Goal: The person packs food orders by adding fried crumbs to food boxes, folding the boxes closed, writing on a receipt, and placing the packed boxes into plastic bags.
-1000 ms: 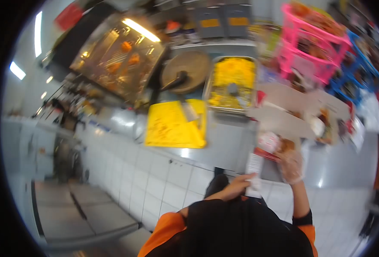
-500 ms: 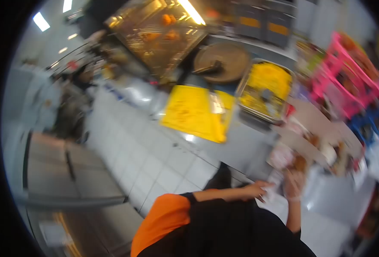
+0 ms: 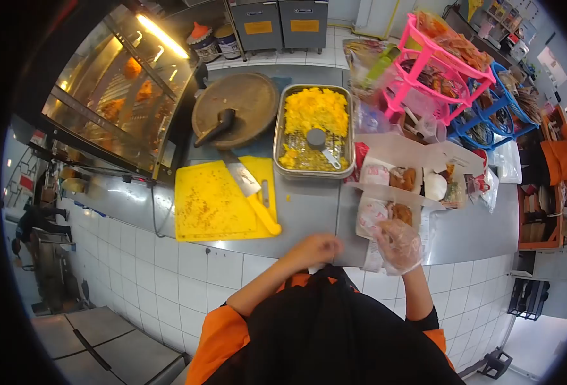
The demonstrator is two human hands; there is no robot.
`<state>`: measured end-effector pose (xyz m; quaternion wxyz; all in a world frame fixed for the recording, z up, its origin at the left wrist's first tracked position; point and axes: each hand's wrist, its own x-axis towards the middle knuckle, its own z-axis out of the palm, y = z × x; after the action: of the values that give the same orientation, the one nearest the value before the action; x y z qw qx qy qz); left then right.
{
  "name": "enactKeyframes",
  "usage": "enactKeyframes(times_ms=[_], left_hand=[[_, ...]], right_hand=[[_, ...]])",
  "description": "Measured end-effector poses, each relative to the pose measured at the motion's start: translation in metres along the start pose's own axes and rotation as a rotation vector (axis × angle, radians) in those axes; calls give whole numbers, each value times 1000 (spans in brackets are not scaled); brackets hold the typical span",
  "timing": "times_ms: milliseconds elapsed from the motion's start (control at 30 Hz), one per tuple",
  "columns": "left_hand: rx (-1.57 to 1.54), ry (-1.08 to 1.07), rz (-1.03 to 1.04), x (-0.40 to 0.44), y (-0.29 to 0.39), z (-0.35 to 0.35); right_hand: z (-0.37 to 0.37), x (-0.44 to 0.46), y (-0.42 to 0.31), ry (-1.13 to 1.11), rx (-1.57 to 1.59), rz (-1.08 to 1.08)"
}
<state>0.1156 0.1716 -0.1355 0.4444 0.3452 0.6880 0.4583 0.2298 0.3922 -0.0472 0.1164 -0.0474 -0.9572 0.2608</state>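
Note:
My right hand point(image 3: 400, 247), in a clear plastic glove, reaches over the near edge of a takeaway box point(image 3: 368, 228). Its fingers are bent together beside a piece of fried chicken point(image 3: 401, 213) and a white paper-wrapped bundle point(image 3: 372, 212); what they grip is hidden. Printed paper point(image 3: 373, 258) lies beneath the box. Bare and loosely curled, with its fingers a little apart, my left hand point(image 3: 319, 249) is at the counter's near edge, holding nothing visible. Behind stands a second open box point(image 3: 380, 153) with chicken and a wrapped bundle.
A yellow cutting board point(image 3: 200, 199) carries a cleaver point(image 3: 245, 183). Beyond are a metal tray point(image 3: 314, 172) of yellow food, a round chopping block point(image 3: 248, 106) with another knife point(image 3: 218, 127) and a lit display case point(image 3: 117, 96). Pink point(image 3: 447, 96) and blue baskets point(image 3: 498, 128) stand right.
The view has swung to the right and sharpened. My left hand has drawn away from the white paper by my right hand. My right hand stays by the chicken in the near box.

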Motion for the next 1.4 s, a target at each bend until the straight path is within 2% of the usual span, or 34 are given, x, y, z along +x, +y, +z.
enactKeyframes(times_ms=[33,100,200,300,400,467,567,700,800,900,1000,1167,1267,1367,1400], left_hand=[[-124,227,-22,-3,3,-25],[174,724,266,6,-2,-74],[270,1070,197,31,-10,-124],[548,985,95,60,-27,-146],[606,871,69,75,-31,-155],[579,818,0,76,-37,-159],[554,773,-52,69,-33,-156],[551,763,-53,69,-32,-161],[539,750,-51,71,-35,-161],[530,745,-46,72,-37,-158],[527,747,-37,73,-39,-160],[467,739,-35,72,-39,-161],[427,749,-32,74,-42,-159],[411,743,-25,74,-42,-160],[416,745,-18,76,-47,-159]], right_hand=[[5,24,-17,37,66,-55],[27,86,-48,21,69,-114],[86,187,-56,-133,-264,-39],[111,236,-60,-462,-411,312],[148,246,-32,-451,-484,381],[171,252,-12,-406,-537,379],[160,257,-27,-411,-505,426],[152,282,-19,-137,-326,433],[132,327,-47,-53,-438,481],[172,337,-22,-90,-567,485],[179,319,-35,-331,-658,424],[162,287,-46,-478,-419,568],[157,268,-31,-520,-365,298],[145,263,-31,-700,-280,107],[139,260,-38,-674,-232,68]])
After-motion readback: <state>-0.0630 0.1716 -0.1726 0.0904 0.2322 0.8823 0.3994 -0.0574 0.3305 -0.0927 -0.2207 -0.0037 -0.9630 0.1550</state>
